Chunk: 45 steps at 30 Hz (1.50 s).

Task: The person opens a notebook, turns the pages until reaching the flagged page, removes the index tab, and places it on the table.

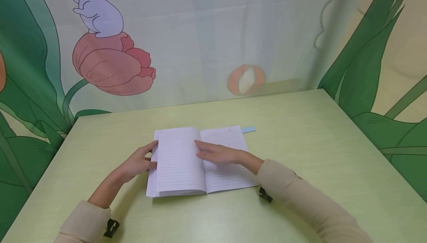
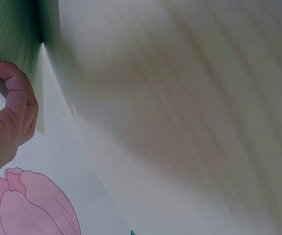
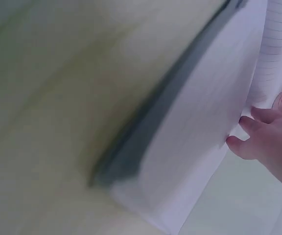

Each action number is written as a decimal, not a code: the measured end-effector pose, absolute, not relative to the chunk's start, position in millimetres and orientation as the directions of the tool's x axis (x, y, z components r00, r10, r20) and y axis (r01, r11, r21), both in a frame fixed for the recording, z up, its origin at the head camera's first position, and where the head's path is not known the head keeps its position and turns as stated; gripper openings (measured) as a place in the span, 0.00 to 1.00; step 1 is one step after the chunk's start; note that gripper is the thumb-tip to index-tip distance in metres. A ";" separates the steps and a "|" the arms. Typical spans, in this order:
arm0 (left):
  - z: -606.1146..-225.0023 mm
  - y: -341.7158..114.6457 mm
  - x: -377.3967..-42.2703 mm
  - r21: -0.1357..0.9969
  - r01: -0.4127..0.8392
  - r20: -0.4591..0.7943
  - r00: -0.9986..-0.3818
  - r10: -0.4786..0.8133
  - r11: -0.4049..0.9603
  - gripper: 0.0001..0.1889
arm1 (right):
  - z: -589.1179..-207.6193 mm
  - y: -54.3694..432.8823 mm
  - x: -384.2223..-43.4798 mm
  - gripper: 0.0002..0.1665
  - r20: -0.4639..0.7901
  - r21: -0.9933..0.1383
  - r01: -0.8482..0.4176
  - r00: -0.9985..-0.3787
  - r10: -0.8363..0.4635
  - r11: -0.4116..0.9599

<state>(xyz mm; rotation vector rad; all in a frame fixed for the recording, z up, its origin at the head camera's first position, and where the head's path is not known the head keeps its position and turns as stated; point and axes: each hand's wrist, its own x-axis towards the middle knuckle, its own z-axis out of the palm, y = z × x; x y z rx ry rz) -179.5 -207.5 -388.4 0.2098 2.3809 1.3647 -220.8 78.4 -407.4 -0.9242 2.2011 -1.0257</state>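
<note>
A notebook [image 1: 180, 161] with white lined pages lies spread open on the table, its spine running away from me. At its left edge my left hand [image 1: 135, 163] holds the pages, fingertips partly hidden by the page edge. The left wrist view shows the left hand [image 2: 13, 107] with bent fingers at a lined sheet. My right hand [image 1: 218, 153] rests across the pages beside the central fold, fingers extended and pointing left. In the right wrist view the right hand's [image 3: 273, 132] fingertips touch the paper.
A light blue strip [image 1: 248, 129] sticks out past the notebook's upper right corner. The pale green table [image 1: 317, 132] extends around the notebook. Behind it hangs a printed curtain [image 1: 186, 50] with a flower and a white animal. Black clips [image 1: 111, 228] sit by both sleeves.
</note>
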 end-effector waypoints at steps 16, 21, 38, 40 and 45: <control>-388.5 -210.7 -180.3 0.905 -0.139 -0.284 -0.902 0.327 0.402 0.33 | -403.1 70.3 -212.0 0.38 -0.231 -0.683 -0.446 -0.619 -0.751 0.578; -390.3 -210.1 -181.3 0.868 -0.094 -0.266 -0.917 0.297 0.487 0.43 | -403.6 68.2 -211.2 0.37 -0.241 -0.666 -0.453 -0.622 -0.745 0.593; -395.9 -210.2 -180.0 0.855 -0.025 -0.224 -0.919 0.326 0.518 0.45 | -408.2 103.5 -230.0 0.45 -0.217 -0.494 -0.572 -0.648 -0.730 0.654; -396.7 -211.1 -180.1 0.857 -0.026 -0.226 -0.917 0.329 0.515 0.44 | -410.3 112.2 -235.4 0.46 -0.217 -0.462 -0.575 -0.664 -0.715 0.675; -398.8 -212.8 -181.3 0.859 -0.023 -0.226 -0.914 0.338 0.511 0.43 | -414.9 131.4 -245.9 0.48 -0.222 -0.387 -0.573 -0.703 -0.676 0.723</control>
